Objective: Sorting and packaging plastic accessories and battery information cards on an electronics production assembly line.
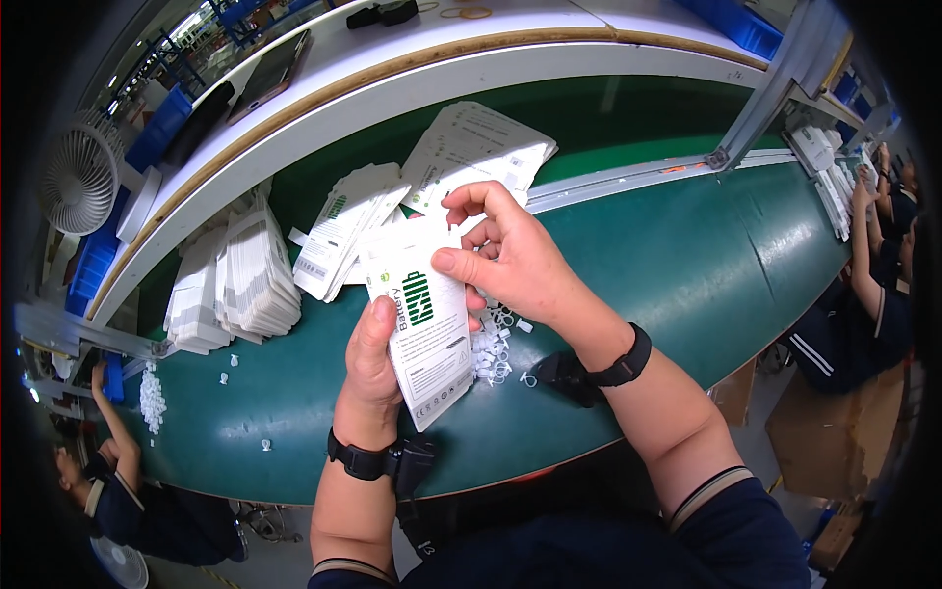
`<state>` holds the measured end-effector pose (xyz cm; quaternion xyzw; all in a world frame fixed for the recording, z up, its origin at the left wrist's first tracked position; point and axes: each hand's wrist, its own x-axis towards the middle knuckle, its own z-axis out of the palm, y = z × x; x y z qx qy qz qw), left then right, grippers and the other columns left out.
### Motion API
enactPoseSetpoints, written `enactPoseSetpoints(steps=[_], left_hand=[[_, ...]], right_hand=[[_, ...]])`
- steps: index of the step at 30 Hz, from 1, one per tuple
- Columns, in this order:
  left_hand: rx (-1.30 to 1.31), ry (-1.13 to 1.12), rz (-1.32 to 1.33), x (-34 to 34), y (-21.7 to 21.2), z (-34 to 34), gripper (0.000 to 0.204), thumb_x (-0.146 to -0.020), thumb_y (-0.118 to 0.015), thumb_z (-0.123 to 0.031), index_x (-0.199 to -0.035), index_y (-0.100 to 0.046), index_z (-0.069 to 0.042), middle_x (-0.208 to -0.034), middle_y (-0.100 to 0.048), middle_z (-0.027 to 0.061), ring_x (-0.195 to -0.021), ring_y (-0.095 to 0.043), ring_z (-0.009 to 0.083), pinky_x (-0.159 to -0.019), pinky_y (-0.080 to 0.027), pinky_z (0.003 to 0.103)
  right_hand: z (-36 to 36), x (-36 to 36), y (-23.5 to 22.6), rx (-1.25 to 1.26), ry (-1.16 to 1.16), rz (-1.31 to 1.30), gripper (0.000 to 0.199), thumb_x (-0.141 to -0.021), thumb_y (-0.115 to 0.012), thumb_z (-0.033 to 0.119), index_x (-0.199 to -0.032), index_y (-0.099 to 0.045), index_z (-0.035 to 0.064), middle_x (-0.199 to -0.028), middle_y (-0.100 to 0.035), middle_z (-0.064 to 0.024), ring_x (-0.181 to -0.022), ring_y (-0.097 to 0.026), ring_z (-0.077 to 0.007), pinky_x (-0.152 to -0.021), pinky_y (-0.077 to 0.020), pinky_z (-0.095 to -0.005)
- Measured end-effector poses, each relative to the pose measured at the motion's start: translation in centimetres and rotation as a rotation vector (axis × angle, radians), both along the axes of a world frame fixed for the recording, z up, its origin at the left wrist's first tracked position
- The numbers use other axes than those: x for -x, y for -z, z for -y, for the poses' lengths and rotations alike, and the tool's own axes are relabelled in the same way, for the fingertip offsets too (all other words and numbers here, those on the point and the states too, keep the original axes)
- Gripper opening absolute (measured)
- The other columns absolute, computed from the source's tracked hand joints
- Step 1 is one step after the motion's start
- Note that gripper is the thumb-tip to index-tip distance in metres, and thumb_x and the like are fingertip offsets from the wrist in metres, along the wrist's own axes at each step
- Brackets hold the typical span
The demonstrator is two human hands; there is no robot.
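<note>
My left hand [371,355] is closed around the lower left side of a flat white cardboard box [432,344] with green and black print. Its thumb lies on the printed front. At the upper right edge of the same box, my right hand [500,250] is closed, thumb against the front and index finger bent near the top; the other fingers are partly hidden. A heap of small white pieces with thin loops [498,346] lies just right of the box on the green table [667,285]. Behind the box lies a pile of similar flat white boxes [348,231].
More flat white boxes [481,147] lie at the back, and a row of them [255,270] stands at left. White pieces [152,401] are heaped far left. A metal rail [628,185] and a raised shelf [549,47] bound the back. Other people work at both ends.
</note>
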<state>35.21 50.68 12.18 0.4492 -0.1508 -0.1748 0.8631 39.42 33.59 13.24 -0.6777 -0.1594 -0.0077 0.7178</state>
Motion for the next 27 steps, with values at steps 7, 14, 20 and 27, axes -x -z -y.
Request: enactPoseSetpoints(steps=[7, 14, 20, 27], left_hand=[[-0.008, -0.017, 0.030, 0.3, -0.5, 0.2, 0.065, -0.096, -0.042, -0.046, -0.136, -0.037, 0.006, -0.115, -0.060, 0.0236, -0.100, -0.063, 0.0278, -0.088, -0.051, 0.038], [-0.423, -0.412, 0.250, -0.4, 0.7, -0.2, 0.035, -0.102, -0.043, -0.021, -0.127, -0.049, 0.003, -0.111, -0.063, 0.0094, -0.095, -0.061, 0.0128, -0.081, -0.049, 0.026], [-0.503, -0.581, 0.296, -0.9, 1.7, -0.1, 0.032, -0.101, -0.045, -0.020, -0.121, -0.053, 0.005, -0.105, -0.064, 0.0081, -0.091, -0.060, 0.0106, -0.078, -0.049, 0.024], [-0.230, -0.600, 0.124, -1.7, 0.9, -1.3, 0.032, -0.102, -0.044, -0.024, -0.118, -0.052, 0.002, -0.105, -0.066, 0.0105, -0.089, -0.066, 0.0161, -0.075, -0.054, 0.028]], right_hand=[[0.6, -0.4, 0.2, 0.007, -0.155, -0.097, 0.018, -0.089, -0.067, 0.016, -0.092, -0.058, 0.0006, -0.079, -0.060, -0.0021, -0.072, -0.055, -0.0066, -0.065, -0.0464, -0.0215], [0.7, -0.7, 0.4, 0.129, 0.035, 0.214, 0.023, -0.091, -0.065, 0.020, -0.080, -0.058, 0.0003, -0.077, -0.056, 0.0011, -0.068, -0.044, -0.0037, -0.059, -0.0381, -0.0212], [0.0, -0.5, 0.9, -0.054, -0.064, -0.060, 0.024, -0.089, -0.066, 0.020, -0.086, -0.063, -0.0029, -0.068, -0.058, -0.0026, -0.063, -0.048, -0.0083, -0.057, -0.0434, -0.0272], [-0.5, 0.6, -0.3, 0.468, -0.415, -0.089, 0.035, -0.091, -0.065, 0.031, -0.100, -0.068, -0.0028, -0.083, -0.069, -0.0086, -0.076, -0.059, -0.0097, -0.070, -0.0495, -0.0283]])
